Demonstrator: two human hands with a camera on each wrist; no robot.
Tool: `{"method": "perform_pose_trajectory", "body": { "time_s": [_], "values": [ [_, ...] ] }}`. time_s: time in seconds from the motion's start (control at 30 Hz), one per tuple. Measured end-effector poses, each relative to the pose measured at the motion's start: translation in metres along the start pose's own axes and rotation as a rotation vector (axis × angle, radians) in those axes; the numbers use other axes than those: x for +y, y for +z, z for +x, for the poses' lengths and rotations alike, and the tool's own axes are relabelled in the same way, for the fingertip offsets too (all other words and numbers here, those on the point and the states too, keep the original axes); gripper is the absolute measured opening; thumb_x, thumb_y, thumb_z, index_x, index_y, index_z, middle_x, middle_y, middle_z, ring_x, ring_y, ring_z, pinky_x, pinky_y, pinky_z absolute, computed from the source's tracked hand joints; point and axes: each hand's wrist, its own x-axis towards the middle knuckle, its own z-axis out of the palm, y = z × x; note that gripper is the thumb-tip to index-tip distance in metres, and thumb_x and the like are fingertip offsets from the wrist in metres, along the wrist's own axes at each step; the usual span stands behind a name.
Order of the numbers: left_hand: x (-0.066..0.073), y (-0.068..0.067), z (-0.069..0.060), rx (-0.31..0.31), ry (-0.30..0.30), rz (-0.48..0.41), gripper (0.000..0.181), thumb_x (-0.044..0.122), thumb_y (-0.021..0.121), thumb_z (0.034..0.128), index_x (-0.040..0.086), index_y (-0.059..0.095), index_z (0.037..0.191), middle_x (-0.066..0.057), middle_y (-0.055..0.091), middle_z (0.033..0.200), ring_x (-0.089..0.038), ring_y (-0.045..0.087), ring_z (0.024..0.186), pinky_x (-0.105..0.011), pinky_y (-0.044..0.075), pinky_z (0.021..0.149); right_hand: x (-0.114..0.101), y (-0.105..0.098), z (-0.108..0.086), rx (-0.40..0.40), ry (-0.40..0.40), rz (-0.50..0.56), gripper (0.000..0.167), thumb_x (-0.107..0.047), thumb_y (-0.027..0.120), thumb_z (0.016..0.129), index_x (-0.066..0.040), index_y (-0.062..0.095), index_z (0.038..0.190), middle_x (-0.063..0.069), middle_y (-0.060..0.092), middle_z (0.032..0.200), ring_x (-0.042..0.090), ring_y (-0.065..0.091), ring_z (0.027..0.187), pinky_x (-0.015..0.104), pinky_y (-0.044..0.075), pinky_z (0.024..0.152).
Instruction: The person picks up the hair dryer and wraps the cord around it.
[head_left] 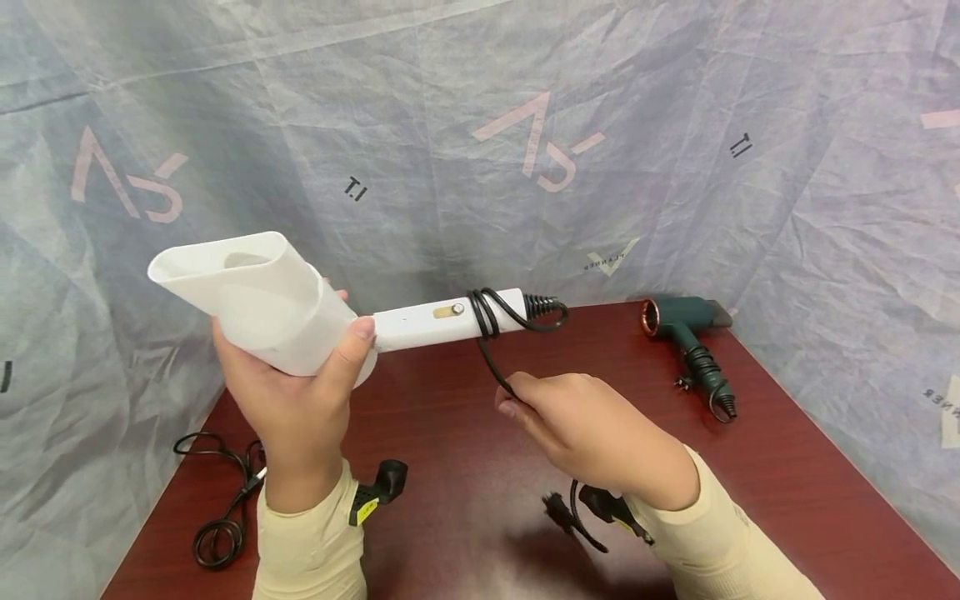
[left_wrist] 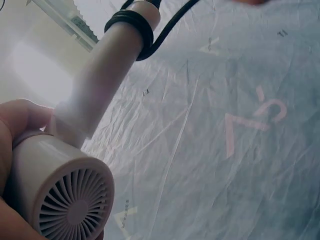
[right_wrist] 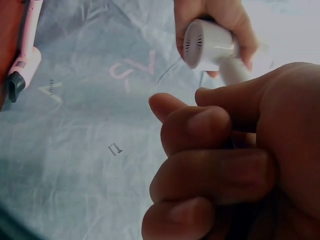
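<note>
A white hair dryer [head_left: 277,308] is held up by its barrel in the left hand [head_left: 296,408], nozzle to the left, handle pointing right. In the left wrist view its round vented end [left_wrist: 77,212] faces the camera. A black cord [head_left: 487,321] loops around the handle's far end and runs down to the right hand [head_left: 600,433], whose curled fingers pinch it. The cord's plug end [head_left: 558,510] hangs below that hand. In the right wrist view the curled fingers [right_wrist: 200,170] hide most of the cord.
A dark green hair dryer [head_left: 686,321] with its cord wrapped round the handle lies at the table's back right. Another black cord [head_left: 225,525] lies at the left edge. A pink device [right_wrist: 27,55] shows in the right wrist view. Grey printed sheeting [head_left: 420,150] surrounds the table [head_left: 442,500].
</note>
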Motion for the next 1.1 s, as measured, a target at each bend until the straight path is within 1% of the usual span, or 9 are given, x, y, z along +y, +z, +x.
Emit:
{"method": "perform_pose_trajectory", "body": {
  "time_s": [0.13, 0.33, 0.43, 0.53, 0.6, 0.67, 0.9, 1.0, 1.1],
  "values": [
    [0.001, -0.001, 0.004, 0.036, 0.003, -0.036, 0.073, -0.019, 0.078, 0.0592, -0.009, 0.051, 0.126, -0.023, 0.064, 0.103, -0.039, 0.061, 0.087, -0.043, 0.058, 0.084, -0.006, -0.004, -0.005, 0.019, -0.044, -0.02, 0.015, -0.03, 0.057, 0.107, -0.024, 0.056, 0.093, -0.017, 0.04, 0.068, -0.001, 0.037, 0.057, 0.019, 0.039, 0.056],
    [-0.002, -0.001, 0.007, 0.034, 0.021, -0.019, 0.073, -0.017, 0.079, 0.0584, -0.009, 0.052, 0.125, -0.022, 0.064, 0.103, -0.037, 0.062, 0.085, -0.04, 0.058, 0.083, -0.013, -0.013, -0.011, 0.109, -0.125, -0.032, 0.015, -0.026, 0.057, 0.107, -0.023, 0.053, 0.092, -0.017, 0.037, 0.069, -0.003, 0.032, 0.058, 0.015, 0.033, 0.054],
    [-0.003, -0.001, 0.006, 0.021, 0.033, 0.036, 0.072, -0.014, 0.08, 0.0592, -0.008, 0.052, 0.126, -0.02, 0.064, 0.105, -0.035, 0.062, 0.088, -0.038, 0.056, 0.085, -0.015, -0.017, -0.013, 0.151, -0.155, -0.032, 0.012, -0.024, 0.057, 0.106, -0.022, 0.055, 0.095, -0.017, 0.04, 0.071, -0.003, 0.034, 0.059, 0.014, 0.034, 0.055],
    [-0.003, -0.002, 0.005, 0.004, 0.04, 0.134, 0.073, -0.01, 0.082, 0.0603, -0.007, 0.053, 0.128, -0.016, 0.065, 0.11, -0.033, 0.06, 0.097, -0.037, 0.052, 0.091, -0.014, -0.019, -0.012, 0.197, -0.187, -0.022, 0.01, -0.022, 0.058, 0.106, -0.02, 0.058, 0.096, -0.016, 0.043, 0.072, -0.003, 0.035, 0.06, 0.013, 0.034, 0.056],
    [-0.003, -0.003, 0.004, -0.014, 0.037, 0.217, 0.072, -0.007, 0.083, 0.0617, -0.005, 0.053, 0.128, -0.012, 0.065, 0.113, -0.031, 0.058, 0.102, -0.037, 0.049, 0.094, -0.012, -0.02, -0.011, 0.229, -0.198, -0.021, 0.01, -0.022, 0.057, 0.106, -0.019, 0.059, 0.097, -0.015, 0.043, 0.071, -0.003, 0.035, 0.06, 0.013, 0.033, 0.056],
    [-0.004, -0.004, 0.003, -0.042, 0.027, 0.279, 0.071, -0.005, 0.084, 0.0627, -0.004, 0.054, 0.127, -0.008, 0.065, 0.112, -0.03, 0.059, 0.102, -0.037, 0.048, 0.095, -0.011, -0.021, -0.008, 0.267, -0.213, -0.016, 0.01, -0.022, 0.058, 0.106, -0.018, 0.06, 0.097, -0.015, 0.043, 0.071, -0.003, 0.036, 0.061, 0.013, 0.033, 0.056],
    [-0.011, -0.012, 0.0, -0.147, 0.002, 0.381, 0.068, 0.001, 0.087, 0.065, -0.006, 0.055, 0.125, -0.006, 0.067, 0.111, -0.028, 0.061, 0.099, -0.034, 0.049, 0.09, -0.007, -0.025, -0.004, 0.383, -0.292, 0.016, 0.017, -0.024, 0.055, 0.107, -0.014, 0.066, 0.099, -0.015, 0.049, 0.075, -0.003, 0.04, 0.063, 0.013, 0.037, 0.058],
    [-0.014, -0.015, 0.0, -0.205, 0.015, 0.442, 0.068, 0.006, 0.088, 0.0662, -0.01, 0.055, 0.124, -0.004, 0.068, 0.11, -0.025, 0.062, 0.097, -0.032, 0.049, 0.088, -0.006, -0.027, -0.004, 0.4, -0.299, 0.013, 0.022, -0.027, 0.052, 0.109, -0.014, 0.067, 0.101, -0.014, 0.053, 0.079, -0.002, 0.044, 0.066, 0.014, 0.039, 0.06],
    [-0.015, -0.017, -0.001, -0.268, 0.036, 0.46, 0.069, 0.007, 0.087, 0.067, -0.013, 0.054, 0.125, -0.008, 0.07, 0.109, -0.022, 0.062, 0.095, -0.031, 0.049, 0.087, -0.005, -0.029, -0.004, 0.413, -0.301, 0.01, 0.024, -0.029, 0.052, 0.109, -0.013, 0.069, 0.104, -0.012, 0.055, 0.081, -0.001, 0.046, 0.069, 0.015, 0.04, 0.063]
  ]
}}
